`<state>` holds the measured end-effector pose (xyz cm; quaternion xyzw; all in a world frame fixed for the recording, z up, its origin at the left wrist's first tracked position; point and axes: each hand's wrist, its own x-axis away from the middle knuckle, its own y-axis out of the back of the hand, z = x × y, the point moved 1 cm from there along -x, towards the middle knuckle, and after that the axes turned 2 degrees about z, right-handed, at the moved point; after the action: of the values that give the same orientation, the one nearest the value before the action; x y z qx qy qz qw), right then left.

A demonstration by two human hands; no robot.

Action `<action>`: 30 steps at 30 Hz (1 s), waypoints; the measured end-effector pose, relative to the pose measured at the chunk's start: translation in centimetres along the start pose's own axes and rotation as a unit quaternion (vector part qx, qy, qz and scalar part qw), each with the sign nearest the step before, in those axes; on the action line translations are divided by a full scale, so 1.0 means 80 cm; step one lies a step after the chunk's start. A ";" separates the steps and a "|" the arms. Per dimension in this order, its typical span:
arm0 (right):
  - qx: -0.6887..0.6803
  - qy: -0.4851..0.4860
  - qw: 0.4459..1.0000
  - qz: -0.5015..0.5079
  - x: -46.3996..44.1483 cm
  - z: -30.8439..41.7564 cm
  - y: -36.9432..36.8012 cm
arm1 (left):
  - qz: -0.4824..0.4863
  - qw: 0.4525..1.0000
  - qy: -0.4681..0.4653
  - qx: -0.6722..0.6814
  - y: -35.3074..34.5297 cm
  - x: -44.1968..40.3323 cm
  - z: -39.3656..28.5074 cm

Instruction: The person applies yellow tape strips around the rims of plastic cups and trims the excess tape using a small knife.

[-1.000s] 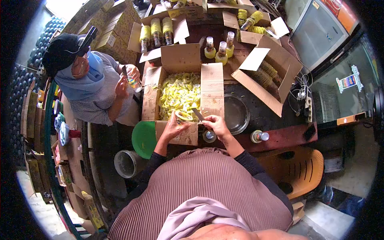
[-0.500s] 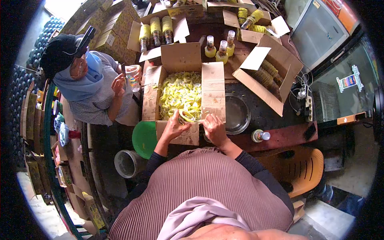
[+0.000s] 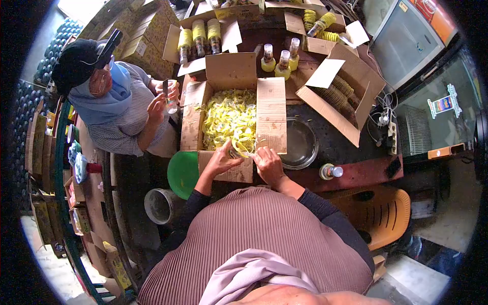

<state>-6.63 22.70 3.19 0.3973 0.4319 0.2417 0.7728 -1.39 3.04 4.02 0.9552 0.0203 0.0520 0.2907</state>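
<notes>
My left hand (image 3: 223, 160) is closed around a curved, yellow-edged clear plastic piece (image 3: 237, 147) at the near side of an open cardboard box (image 3: 271, 109). My right hand (image 3: 269, 163) pinches at the right end of that piece; its fingertips partly hide the contact. Inside the box lies a heap of yellow and clear plastic strips (image 3: 229, 117). What exactly the held piece is cannot be made out.
A person (image 3: 122, 101) at the left holds a clear cup (image 3: 171, 101). To the right are a round glass dish (image 3: 316, 147), a bottle (image 3: 330, 172) and a carton (image 3: 368, 91). Small bottles (image 3: 282, 66) stand behind. A green round lid (image 3: 183, 175) and bucket (image 3: 159, 207) are at lower left.
My right hand has shifted slightly left, closer to my left hand, and the held piece has turned a little. The other person's hands and cup have moved slightly.
</notes>
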 end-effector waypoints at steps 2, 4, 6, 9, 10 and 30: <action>0.005 0.006 1.000 -0.008 -0.002 0.000 0.003 | 0.028 0.999 0.019 0.015 0.001 -0.001 0.002; 0.010 0.011 1.000 -0.016 -0.002 0.000 0.004 | 0.059 0.995 0.052 0.055 -0.001 -0.002 0.012; 0.000 0.014 1.000 -0.018 -0.001 -0.001 0.002 | 0.083 0.986 0.076 0.124 -0.009 -0.003 0.026; -0.014 0.019 1.000 -0.017 0.001 -0.002 0.003 | 0.116 0.961 0.112 0.225 -0.013 0.001 0.036; -0.014 0.019 1.000 -0.017 0.002 -0.002 0.003 | 0.124 0.950 0.125 0.257 -0.014 0.003 0.034; -0.075 -0.123 0.989 -0.043 0.009 -0.033 -0.003 | 0.071 0.961 0.161 0.211 -0.022 0.003 -0.009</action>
<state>-8.50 24.12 1.82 0.3461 0.3312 0.1889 0.8572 -1.25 4.91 3.64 0.9728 0.0093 0.2205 0.0710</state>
